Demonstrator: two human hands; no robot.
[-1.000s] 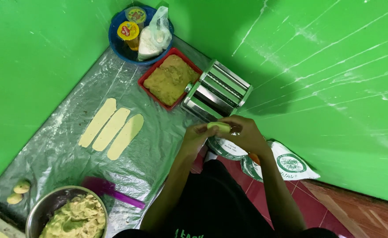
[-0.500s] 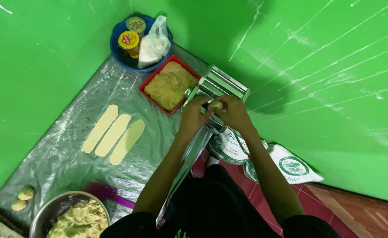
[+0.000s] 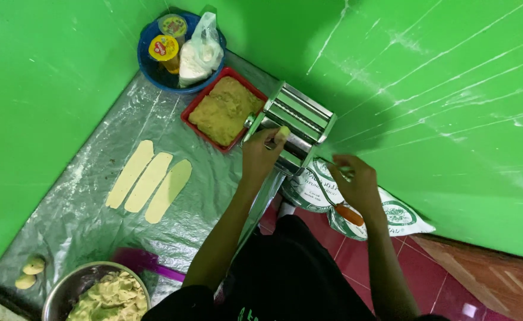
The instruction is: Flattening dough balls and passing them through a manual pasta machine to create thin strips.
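Note:
A steel hand-cranked pasta roller (image 3: 300, 119) stands at the table's right edge. My left hand (image 3: 262, 156) holds a small piece of pale dough (image 3: 283, 134) at the roller's top. To the right of the machine, my right hand (image 3: 352, 183) grips the crank, whose orange handle (image 3: 349, 214) sticks out below my palm. Three flat pale dough strips (image 3: 149, 181) lie side by side on the plastic-covered table (image 3: 83, 208).
A red tray of yellowish filling (image 3: 223, 110) sits left of the roller. Behind it, a blue bowl (image 3: 154, 68) holds cups and a white bag. A metal bowl of dough (image 3: 98, 292), a purple utensil (image 3: 148, 264) and small dough balls (image 3: 29, 272) sit near me. Printed sacks (image 3: 392, 214) lie on the floor.
My hands separated: the left carried the dough up to the roller's top, and the right moved out to the crank. The view shifted slightly.

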